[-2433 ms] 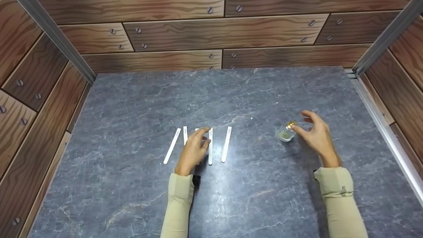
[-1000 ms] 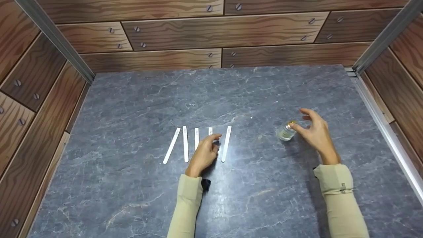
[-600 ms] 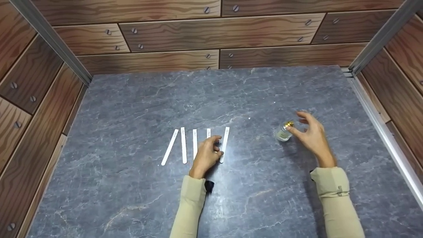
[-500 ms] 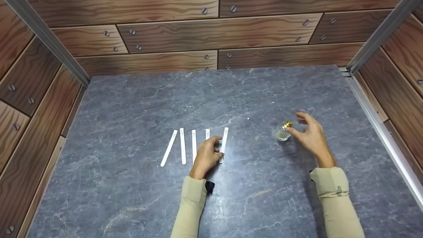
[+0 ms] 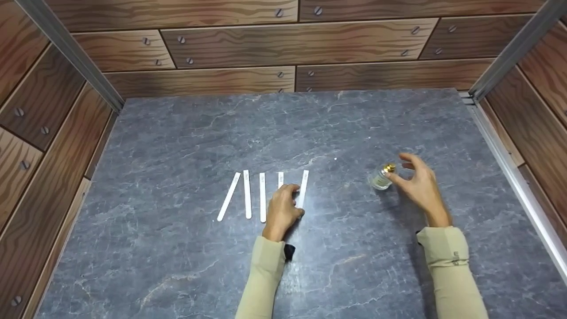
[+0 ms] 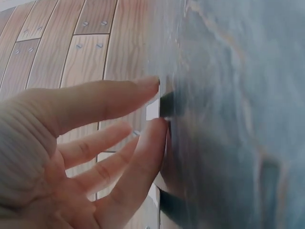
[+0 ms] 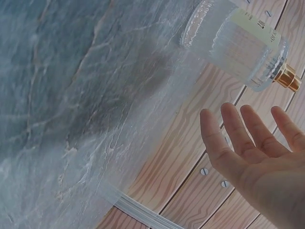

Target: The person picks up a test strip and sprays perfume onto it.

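Several white perfume test strips lie side by side, each with small print near its far end. My left hand (image 5: 282, 210) is over the two rightmost ones, hiding most of one strip (image 5: 281, 177). Its thumb and index fingertip are at the rightmost strip (image 5: 305, 184), apart from each other. In the left wrist view a white strip (image 6: 152, 109) shows in that gap; contact is hard to judge. A clear glass perfume bottle (image 5: 381, 180) with a gold spray top stands beside my right hand (image 5: 421, 184). The right wrist view shows those fingers loosely extended, apart from the bottle (image 7: 238, 47).
The dark marbled tabletop (image 5: 177, 248) carries everything. Wood-patterned walls (image 5: 230, 48) with metal corner posts (image 5: 514, 48) enclose it at the back and sides. A metal rail (image 5: 518, 186) borders the right edge. A tiny white speck (image 5: 335, 158) lies between strips and bottle.
My left hand has shifted right and slightly nearer, from the middle strips to the rightmost one, uncovering the third strip. My right hand stays beside the bottle.
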Motion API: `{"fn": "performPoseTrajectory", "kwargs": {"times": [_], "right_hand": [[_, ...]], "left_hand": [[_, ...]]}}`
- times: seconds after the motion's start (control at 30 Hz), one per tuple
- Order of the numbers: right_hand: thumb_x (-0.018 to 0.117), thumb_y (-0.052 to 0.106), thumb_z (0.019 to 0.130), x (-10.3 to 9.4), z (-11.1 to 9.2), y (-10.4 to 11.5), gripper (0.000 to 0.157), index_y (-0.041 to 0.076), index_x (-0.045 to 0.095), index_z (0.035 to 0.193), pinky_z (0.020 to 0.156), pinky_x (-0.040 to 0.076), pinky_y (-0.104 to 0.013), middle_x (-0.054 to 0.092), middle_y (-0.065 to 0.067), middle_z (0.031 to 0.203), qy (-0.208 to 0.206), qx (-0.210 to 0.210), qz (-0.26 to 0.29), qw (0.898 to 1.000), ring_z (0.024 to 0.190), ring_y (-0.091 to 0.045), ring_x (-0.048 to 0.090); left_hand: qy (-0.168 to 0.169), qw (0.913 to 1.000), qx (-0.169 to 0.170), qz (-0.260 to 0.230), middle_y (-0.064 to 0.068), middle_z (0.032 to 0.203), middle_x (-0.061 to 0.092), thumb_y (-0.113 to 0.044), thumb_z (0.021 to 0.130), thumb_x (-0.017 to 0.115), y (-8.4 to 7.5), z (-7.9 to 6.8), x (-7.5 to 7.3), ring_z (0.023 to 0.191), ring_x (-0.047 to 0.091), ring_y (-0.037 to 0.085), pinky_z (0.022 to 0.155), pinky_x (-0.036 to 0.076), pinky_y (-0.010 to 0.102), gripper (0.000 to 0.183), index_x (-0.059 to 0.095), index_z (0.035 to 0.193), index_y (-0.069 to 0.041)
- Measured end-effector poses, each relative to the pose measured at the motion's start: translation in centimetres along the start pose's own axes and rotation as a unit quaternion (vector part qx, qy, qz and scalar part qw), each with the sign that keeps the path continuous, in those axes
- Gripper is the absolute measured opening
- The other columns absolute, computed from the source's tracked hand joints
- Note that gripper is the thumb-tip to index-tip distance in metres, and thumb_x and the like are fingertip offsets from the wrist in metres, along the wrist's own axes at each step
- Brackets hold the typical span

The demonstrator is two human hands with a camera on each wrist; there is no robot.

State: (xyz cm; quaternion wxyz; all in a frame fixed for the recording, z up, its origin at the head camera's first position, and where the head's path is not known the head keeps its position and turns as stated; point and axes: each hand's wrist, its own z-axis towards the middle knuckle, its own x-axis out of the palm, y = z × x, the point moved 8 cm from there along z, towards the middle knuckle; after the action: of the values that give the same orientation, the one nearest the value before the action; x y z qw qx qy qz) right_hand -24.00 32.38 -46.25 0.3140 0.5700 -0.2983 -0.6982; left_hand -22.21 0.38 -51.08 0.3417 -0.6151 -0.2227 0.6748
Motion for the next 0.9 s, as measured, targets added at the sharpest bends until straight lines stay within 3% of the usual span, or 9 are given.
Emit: {"fn": "performPoseTrajectory", "kwargs": {"times": [0.3,0.47,0.73,0.9], "right_hand": [[0.078,0.006,0.087,-0.11,-0.39,-0.45,0.059,-0.013,0.051,0.136,0.095,0.045,-0.064,0.052,-0.034,0.138,-0.011,-0.004,-0.004,1.0,0.121,-0.052,0.052],[0.079,0.005,0.087,-0.01,-0.28,-0.45,0.059,-0.012,0.052,0.136,0.096,0.045,-0.063,0.052,-0.033,0.138,-0.012,-0.002,0.002,1.0,0.121,-0.052,0.052],[0.078,0.007,0.089,0.48,-0.55,-0.86,0.058,-0.013,0.051,0.137,0.097,0.046,-0.063,0.052,-0.034,0.139,0.0,0.008,-0.002,1.0,0.122,-0.053,0.052],[0.077,0.008,0.09,0.41,-0.55,-0.87,0.058,-0.012,0.05,0.137,0.097,0.046,-0.063,0.051,-0.033,0.139,0.005,0.013,0.001,1.0,0.123,-0.053,0.051]], "left_hand": [[-0.004,0.9994,0.02,0.027,0.011,0.097,0.066,0.013,0.064,0.078,-0.41,0.08,0.34,0.078,0.065,0.026,0.067,0.056,0.04,0.048,0.071,0.109,0.0],[0.006,0.9997,0.017,0.016,0.01,0.101,0.065,0.013,0.064,0.077,-0.13,0.06,0.3,0.078,0.064,0.024,0.067,0.055,0.039,0.045,0.072,0.107,-0.001],[0.024,0.9995,0.017,0.009,0.007,0.091,0.063,0.013,0.066,0.074,0.0,-0.11,0.44,0.078,0.063,0.023,0.069,0.054,0.038,0.029,0.074,0.088,-0.005],[0.036,0.9991,0.024,0.0,0.007,0.091,0.068,0.014,0.067,0.069,0.07,0.06,0.62,0.08,0.064,0.023,0.072,0.055,0.036,0.031,0.078,0.093,-0.002]]}}
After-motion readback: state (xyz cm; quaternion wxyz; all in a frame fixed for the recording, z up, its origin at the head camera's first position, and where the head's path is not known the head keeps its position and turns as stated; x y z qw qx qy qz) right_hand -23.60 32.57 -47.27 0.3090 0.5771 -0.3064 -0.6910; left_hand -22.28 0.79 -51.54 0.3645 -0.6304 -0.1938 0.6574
